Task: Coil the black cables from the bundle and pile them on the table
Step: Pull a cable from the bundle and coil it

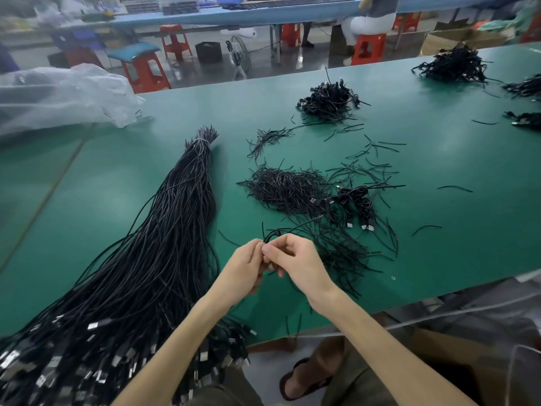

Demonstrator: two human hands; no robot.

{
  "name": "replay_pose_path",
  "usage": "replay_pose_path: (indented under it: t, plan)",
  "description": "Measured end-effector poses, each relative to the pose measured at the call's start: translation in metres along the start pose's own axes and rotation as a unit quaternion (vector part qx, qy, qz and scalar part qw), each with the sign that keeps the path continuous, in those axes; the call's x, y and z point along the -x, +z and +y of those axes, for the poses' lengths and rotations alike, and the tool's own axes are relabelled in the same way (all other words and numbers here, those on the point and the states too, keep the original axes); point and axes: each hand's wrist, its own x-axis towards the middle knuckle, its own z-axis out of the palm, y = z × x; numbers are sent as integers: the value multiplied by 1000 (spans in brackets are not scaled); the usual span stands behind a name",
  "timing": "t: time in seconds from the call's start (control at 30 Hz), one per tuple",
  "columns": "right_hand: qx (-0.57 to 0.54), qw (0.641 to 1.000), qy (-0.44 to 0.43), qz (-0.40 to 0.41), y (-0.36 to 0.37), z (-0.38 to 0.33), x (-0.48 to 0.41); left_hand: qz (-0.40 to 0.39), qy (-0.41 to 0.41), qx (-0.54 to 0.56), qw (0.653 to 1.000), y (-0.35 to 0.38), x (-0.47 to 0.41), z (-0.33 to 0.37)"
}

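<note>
A long bundle of black cables [164, 244] lies on the green table [439, 200], tied at its far end and spilling metal plugs over the near edge at the left. My left hand [244, 266] and my right hand [295, 259] meet above the table's near part, both pinching one small black cable coil [270, 234] between the fingertips. A thin black tail [301, 224] runs up and right from the coil. A few coiled cables [354, 205] with plugs lie to the right, beyond my hands.
A heap of short black ties [287, 187] lies mid-table, with loose ties scattered around. Piles of coiled cables [329, 99] sit further back and at the far right [453, 65]. A clear plastic bag [58, 95] covers the far left corner.
</note>
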Motion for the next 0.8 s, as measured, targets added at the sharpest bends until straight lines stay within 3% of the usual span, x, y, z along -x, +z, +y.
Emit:
replay_pose_path:
  t: [0.1, 0.37, 0.53, 0.7, 0.8]
  plan:
    - [-10, 1000, 1, -4, -1, 1, 4, -52, 22, -47, 997, -8, 4, 2]
    - [-126, 991, 28, -27, -3, -9, 6, -131, 51, 9, 990, -19, 19, 14]
    - [-228, 968, 66, -84, -8, -17, 9, -60, 56, -1, 997, -14, 17, 12]
    - [-176, 980, 72, -61, -8, -21, 12, 12, 61, -47, 997, -10, 9, -5]
    - [-158, 982, 92, -46, -10, -20, 12, 17, 84, -139, 987, -12, 6, -11]
